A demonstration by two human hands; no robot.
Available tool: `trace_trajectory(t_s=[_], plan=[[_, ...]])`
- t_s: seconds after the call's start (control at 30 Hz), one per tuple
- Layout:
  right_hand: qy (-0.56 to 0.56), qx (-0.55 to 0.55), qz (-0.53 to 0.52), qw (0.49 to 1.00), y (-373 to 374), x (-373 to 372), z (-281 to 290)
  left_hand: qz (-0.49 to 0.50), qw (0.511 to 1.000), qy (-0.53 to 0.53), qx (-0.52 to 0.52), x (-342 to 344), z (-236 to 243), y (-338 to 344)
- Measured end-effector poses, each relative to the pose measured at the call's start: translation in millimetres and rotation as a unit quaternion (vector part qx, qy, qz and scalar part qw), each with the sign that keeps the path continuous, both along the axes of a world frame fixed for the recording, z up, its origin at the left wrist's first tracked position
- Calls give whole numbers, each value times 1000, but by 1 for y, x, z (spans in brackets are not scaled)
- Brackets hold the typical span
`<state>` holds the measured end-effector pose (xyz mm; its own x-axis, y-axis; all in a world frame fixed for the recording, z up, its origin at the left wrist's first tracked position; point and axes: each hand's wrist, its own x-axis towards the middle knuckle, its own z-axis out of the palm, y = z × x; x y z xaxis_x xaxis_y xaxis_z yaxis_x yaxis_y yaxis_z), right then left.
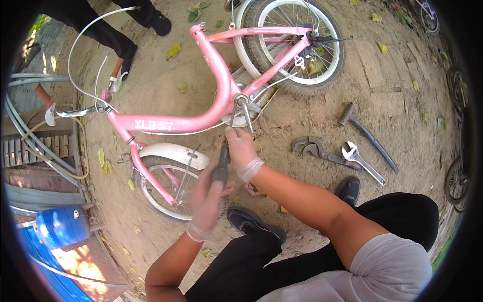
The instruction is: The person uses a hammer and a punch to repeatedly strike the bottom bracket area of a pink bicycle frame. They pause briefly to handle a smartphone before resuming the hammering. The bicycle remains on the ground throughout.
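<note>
A pink bicycle (177,123) lies on its side on the dirt ground. My right hand (242,148), in a clear glove, is closed around the upper part of a dark-handled screwdriver (221,168). The tool's thin shaft points up toward the bottom bracket (241,100), beside the silver crank arm (248,120). Whether its tip touches the bracket, I cannot make out. Lower on the handle is my gloved left hand (206,201), blurred, with its fingers and thumb about the tool's end.
To the right lie a hammer (370,136), an adjustable wrench (363,163) and a pipe wrench (319,150). A person's dark-trousered legs (108,32) stand beyond the handlebar (75,111). A blue tank (63,226) and hoses are on the left. Small wheels (457,183) line the right edge.
</note>
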<state>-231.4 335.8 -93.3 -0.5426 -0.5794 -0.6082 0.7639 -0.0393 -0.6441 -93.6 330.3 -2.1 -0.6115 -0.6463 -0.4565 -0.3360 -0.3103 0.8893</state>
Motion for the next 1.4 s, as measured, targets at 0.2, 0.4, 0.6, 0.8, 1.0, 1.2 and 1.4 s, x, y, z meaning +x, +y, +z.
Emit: trace_trajectory(t_s=[0.2,0.4,0.6,0.8,1.0,1.2,1.4], plan=[[-29,-9,7,1000,2,-7,8,-12,996,-45,80,-26,16,-3],[319,145,-13,936,31,-39,-13,53,985,-82,140,-39,23,-7],[137,35,109,984,22,-59,-47,42,988,-117,94,-44,25,-11],[118,69,78,988,8,-53,-56,39,988,-137,63,-44,21,-16],[210,105,68,970,10,-51,-51,13,987,-162,14,-42,18,-28],[209,99,74,970,11,-49,-50,20,986,-163,6,-42,12,-17],[208,96,84,970,13,-53,-45,-27,986,-147,-68,-21,-1,-32]])
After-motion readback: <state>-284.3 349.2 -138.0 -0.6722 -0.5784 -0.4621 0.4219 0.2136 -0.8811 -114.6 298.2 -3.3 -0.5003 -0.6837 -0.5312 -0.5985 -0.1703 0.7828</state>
